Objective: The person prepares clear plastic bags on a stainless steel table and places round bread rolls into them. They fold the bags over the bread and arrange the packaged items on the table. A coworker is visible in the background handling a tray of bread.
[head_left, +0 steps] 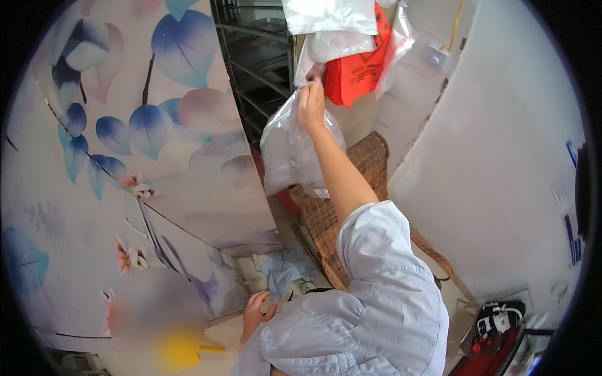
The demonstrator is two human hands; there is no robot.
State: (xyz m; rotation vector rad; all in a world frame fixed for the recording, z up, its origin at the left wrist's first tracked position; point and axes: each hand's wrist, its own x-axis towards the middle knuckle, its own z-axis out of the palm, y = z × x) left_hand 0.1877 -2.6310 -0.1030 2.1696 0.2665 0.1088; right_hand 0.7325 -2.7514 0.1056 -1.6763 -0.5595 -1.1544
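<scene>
My right hand (311,105) is raised with the arm stretched out, its fingers closed on the gathered top of a clear plastic bag (288,153). The bag hangs down below the hand, beside a bundle of red plastic bags (359,72). More clear bags (329,17) hang just above. My left hand (254,314) is low, close to the front of my light blue shirt. Its fingers are curled, and whatever they hold is hard to make out.
A brown wicker chair (332,216) stands below the bags. Dark metal racks (260,56) are behind them. A flower-patterned panel (207,163) fills the left, a white wall (489,188) the right. A blurred person (157,313) is at lower left. Light blue cloth (285,269) lies low in the middle.
</scene>
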